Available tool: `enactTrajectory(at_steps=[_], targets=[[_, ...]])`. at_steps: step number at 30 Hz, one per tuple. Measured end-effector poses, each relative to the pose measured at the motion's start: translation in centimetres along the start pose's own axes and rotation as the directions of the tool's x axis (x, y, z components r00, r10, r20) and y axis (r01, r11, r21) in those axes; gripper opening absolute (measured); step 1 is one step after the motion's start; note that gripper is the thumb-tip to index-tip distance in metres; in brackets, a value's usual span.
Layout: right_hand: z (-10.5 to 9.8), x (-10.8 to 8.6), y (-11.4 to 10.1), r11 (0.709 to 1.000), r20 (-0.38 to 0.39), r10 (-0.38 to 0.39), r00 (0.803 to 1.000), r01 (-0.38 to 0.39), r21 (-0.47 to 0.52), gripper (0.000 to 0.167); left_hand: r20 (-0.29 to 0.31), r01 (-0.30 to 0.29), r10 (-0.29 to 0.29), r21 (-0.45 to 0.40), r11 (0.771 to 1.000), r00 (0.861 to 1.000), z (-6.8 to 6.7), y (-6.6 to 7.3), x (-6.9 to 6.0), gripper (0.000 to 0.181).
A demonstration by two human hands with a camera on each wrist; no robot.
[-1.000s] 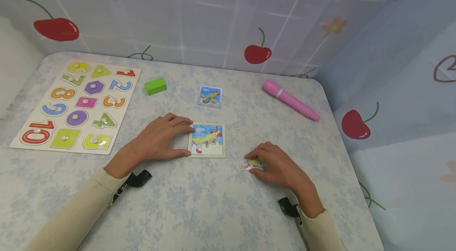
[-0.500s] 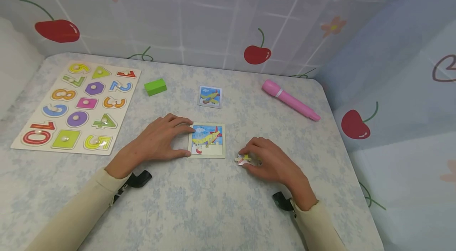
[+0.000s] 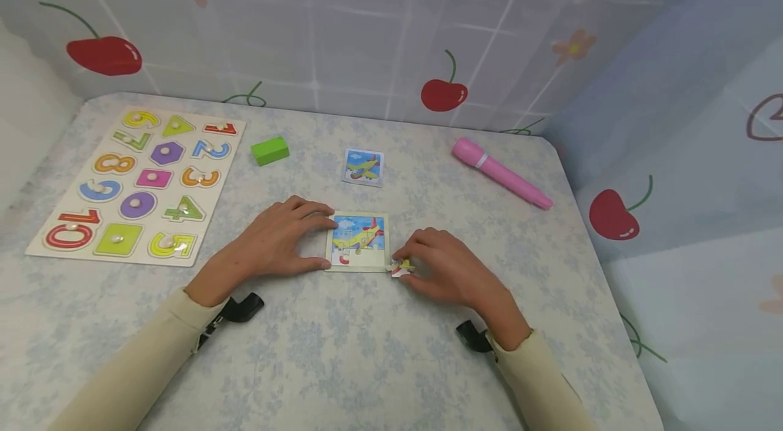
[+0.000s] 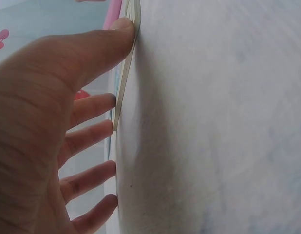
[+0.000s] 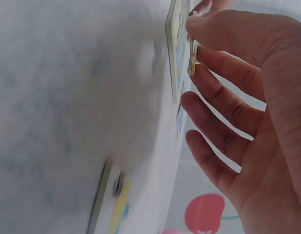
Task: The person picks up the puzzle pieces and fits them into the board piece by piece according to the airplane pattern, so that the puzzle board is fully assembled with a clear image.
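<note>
A square airplane jigsaw puzzle in a pale tray [image 3: 387, 240] lies on the table, its lower right part showing bare board. My left hand [image 3: 272, 237] rests on the tray's left side, with the thumb at the lower corner and fingers stretched along the upper edge. Between thumb and fingers of my right hand [image 3: 449, 268] is a puzzle piece [image 3: 400, 268], pinched and tilted at the tray's lower right corner. In the right wrist view that piece [image 5: 192, 58] is off the table. A flat piece [image 5: 114, 200] with yellow and blue lies nearby, hidden in the head view.
A small airplane picture card [image 3: 363, 167] lies behind the tray. A green block [image 3: 270, 151] and a number-and-shape peg board [image 3: 177, 213] are on the left. A pink flashlight-shaped thing [image 3: 504, 174] lies back right. Curtains close off the back and right.
My right hand has moved left with the puzzle piece, from the open table to the tray's lower right corner. My left hand stays on the tray's left side.
</note>
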State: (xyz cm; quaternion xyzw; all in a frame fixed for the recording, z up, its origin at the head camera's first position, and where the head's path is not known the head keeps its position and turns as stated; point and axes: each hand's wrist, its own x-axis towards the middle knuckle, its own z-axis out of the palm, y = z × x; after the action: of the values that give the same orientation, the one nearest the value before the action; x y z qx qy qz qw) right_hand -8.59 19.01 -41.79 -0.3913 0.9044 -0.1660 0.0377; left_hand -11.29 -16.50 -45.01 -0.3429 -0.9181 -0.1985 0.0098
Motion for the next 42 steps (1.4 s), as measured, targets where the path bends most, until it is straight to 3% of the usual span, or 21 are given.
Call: enactTrajectory(at_steps=[13,29,42], targets=[[0.4,3.4,-1.8,0.998,0.051,-0.016,0.999,0.019,-0.067,0.031,0.000,-0.004,0.004,-0.004,1.000,1.000,0.1,-0.1,-0.1,0.068],[1.7,5.7,-2.7,0.996,0.081,-0.013,0.997,0.019,-0.081,0.032,-0.020,-0.022,0.021,-0.009,1.000,1.000,0.2,-0.2,0.0,0.067],[2.2,6.1,-3.2,0.995,0.075,-0.023,0.997,0.029,-0.091,0.027,-0.022,-0.031,0.031,-0.004,0.999,0.999,0.1,-0.2,0.1,0.068]])
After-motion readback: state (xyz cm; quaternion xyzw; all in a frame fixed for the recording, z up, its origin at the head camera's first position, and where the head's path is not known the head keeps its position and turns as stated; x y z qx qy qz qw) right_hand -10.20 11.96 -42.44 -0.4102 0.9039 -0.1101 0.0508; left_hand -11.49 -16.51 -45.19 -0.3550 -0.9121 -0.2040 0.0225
